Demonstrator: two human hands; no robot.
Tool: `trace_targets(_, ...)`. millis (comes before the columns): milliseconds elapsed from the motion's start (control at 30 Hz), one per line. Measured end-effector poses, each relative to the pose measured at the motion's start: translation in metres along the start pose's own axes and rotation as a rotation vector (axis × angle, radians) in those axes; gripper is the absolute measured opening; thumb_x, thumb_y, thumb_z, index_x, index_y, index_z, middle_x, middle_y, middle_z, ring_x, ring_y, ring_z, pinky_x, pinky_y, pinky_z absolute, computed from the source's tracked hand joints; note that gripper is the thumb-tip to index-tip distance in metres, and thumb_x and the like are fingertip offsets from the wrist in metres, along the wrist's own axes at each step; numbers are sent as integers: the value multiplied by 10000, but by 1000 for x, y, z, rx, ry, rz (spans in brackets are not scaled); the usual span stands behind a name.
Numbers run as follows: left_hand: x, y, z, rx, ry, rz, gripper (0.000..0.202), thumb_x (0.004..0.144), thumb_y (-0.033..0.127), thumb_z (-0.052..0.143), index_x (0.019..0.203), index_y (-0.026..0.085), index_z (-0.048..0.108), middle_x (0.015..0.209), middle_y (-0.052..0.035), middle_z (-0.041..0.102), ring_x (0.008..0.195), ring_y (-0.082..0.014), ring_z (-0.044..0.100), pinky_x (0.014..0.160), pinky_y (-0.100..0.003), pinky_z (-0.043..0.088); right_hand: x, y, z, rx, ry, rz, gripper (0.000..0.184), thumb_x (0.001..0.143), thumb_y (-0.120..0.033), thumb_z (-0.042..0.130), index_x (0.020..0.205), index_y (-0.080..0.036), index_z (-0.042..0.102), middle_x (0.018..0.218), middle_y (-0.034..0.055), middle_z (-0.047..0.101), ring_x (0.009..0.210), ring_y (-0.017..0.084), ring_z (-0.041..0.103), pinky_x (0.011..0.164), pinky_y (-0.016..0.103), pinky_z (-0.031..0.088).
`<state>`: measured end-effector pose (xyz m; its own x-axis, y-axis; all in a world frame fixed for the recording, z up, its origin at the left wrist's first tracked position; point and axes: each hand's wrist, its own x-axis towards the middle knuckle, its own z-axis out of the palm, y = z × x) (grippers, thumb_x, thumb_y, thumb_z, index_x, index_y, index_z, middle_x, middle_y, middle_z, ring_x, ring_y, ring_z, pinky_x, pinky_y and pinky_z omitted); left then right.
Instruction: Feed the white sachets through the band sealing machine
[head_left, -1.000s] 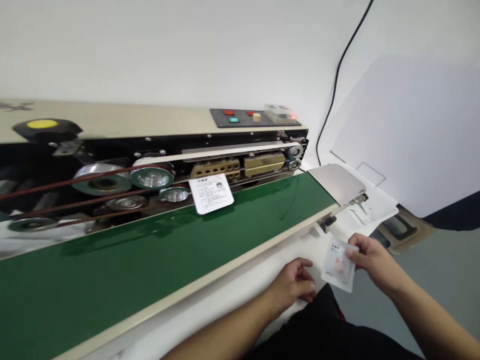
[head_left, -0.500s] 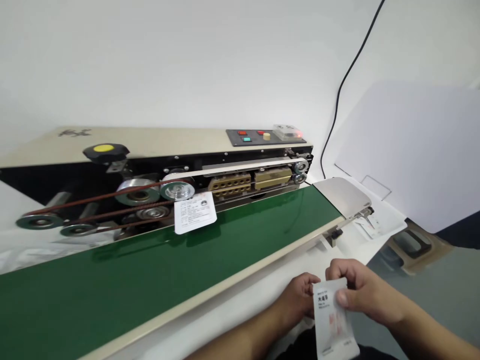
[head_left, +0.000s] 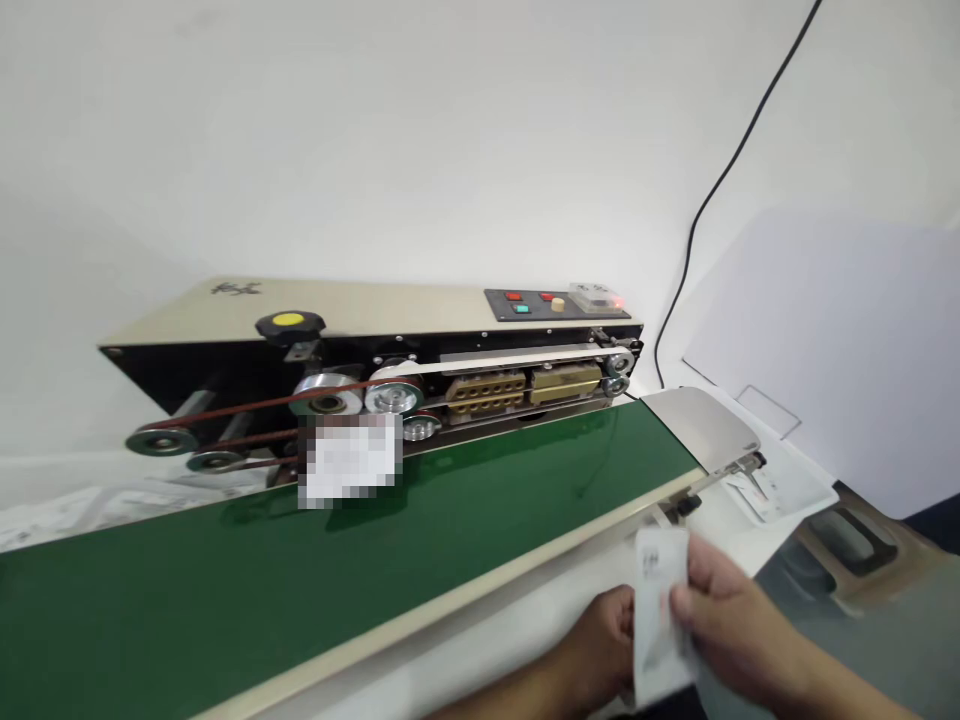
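Both hands meet at the bottom right, in front of the sealing machine. My right hand pinches a small white printed pouch near its upper edge and holds it upright. My left hand is curled just behind the pouch's left side; the pouch hides its fingertips, so whether they grip it is unclear. Another white pouch rides on the green conveyor belt, its top edge caught in the machine's sealing band.
The beige sealing machine has exposed pulleys, a yellow knob and a control panel. A metal infeed plate sits at the belt's right end, with white pouches lying beyond it. A black cable climbs the wall.
The pouch on the belt has travelled left along the sealing band. My right hand brought its pouch in toward my left hand and turned it upright. The camera view tilted up.
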<state>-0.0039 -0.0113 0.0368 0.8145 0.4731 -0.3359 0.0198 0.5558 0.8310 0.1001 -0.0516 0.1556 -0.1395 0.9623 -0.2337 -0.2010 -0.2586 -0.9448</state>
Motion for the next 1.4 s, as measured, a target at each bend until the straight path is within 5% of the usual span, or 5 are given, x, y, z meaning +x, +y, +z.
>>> trace_targets(167,6,-9,-2,-99,-1,-52,589,396,39,657,935,181,464,662,68,568,479,-107,549,490,-265,456,38,-65,-41,-179,498,-199,416,648,-331,736,963,-214,492,630,-19,533,448,114,477,332,201,391)
trace_targets(400,11,-13,-7,-61,-24,-59,686,328,75,736,941,166,441,666,58,581,472,-103,553,476,-240,401,112,-114,-89,-334,760,-171,403,727,-107,633,1080,-172,451,578,-52,498,348,43,385,286,134,299)
trace_targets(633,13,-9,-8,-15,-25,-63,731,261,94,828,895,177,474,604,84,585,502,-78,533,571,-240,394,140,-112,-95,-308,709,-131,417,662,-55,698,1005,-140,477,543,-58,474,354,50,417,300,137,323)
trace_targets(1033,10,-7,-1,-29,13,-86,655,353,39,709,947,155,457,651,62,578,456,-95,534,432,-220,390,152,-100,-83,-272,661,-99,265,685,-11,668,753,-171,469,500,-59,481,344,43,432,292,116,386)
trace_targets(1400,13,-14,-3,-39,-3,-70,750,310,83,837,962,164,476,640,70,578,441,-94,537,409,-213,410,149,-97,-65,-236,620,-67,257,694,6,660,800,-174,511,627,-13,573,431,51,518,377,119,492)
